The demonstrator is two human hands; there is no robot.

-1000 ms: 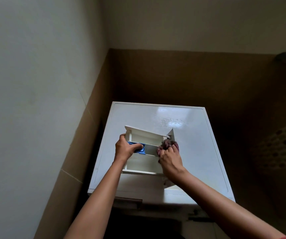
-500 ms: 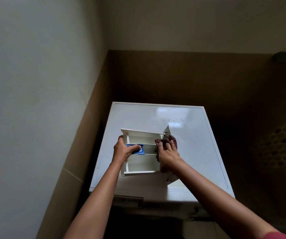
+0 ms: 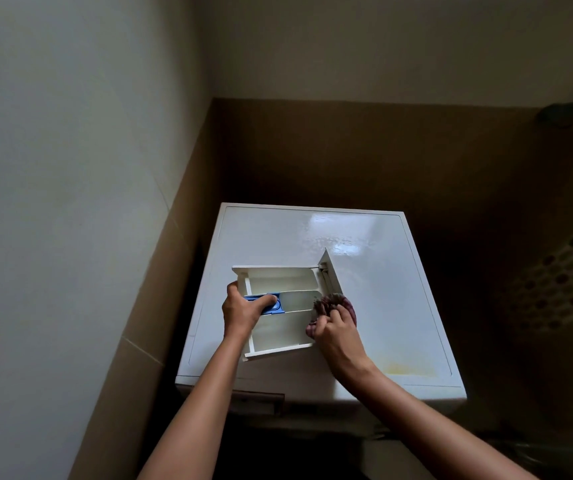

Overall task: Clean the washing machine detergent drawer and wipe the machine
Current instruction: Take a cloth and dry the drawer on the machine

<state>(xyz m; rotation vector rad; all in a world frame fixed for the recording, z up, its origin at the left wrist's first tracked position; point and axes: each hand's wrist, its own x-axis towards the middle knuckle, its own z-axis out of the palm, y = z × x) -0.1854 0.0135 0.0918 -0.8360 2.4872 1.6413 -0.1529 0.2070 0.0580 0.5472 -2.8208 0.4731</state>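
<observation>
**Drawer out on top of the machine, both hands on it**

Two bare forearms reach in from the bottom edge. Below them, at the front edge of the white washing machine (image 3: pixel 382 299), is a dark rectangular recess (image 3: pixel 261 401) on the left side.

The detergent drawer (image 3: pixel 278 332) lies flat on the machine's top, towards its front left, open side up, with its front panel standing at the far right end. The left hand (image 3: pixel 243 311) has its grip clamped on the drawer's left wall, with the thumb resting on the blue insert (image 3: pixel 273 304) in the middle compartment. The right hand (image 3: pixel 337 332) has its grip closed round a bunched reddish-purple cloth (image 3: pixel 333 303), which is pressed against the drawer's right side.

A faint yellowish mark (image 3: pixel 406 368) shows on the top near the front right. Farther back the top is glossy with reflected light. Brown tiled walls (image 3: pixel 312 150) enclose the corner behind, and a perforated basket (image 3: pixel 562 282) sits dimly at the right.
</observation>
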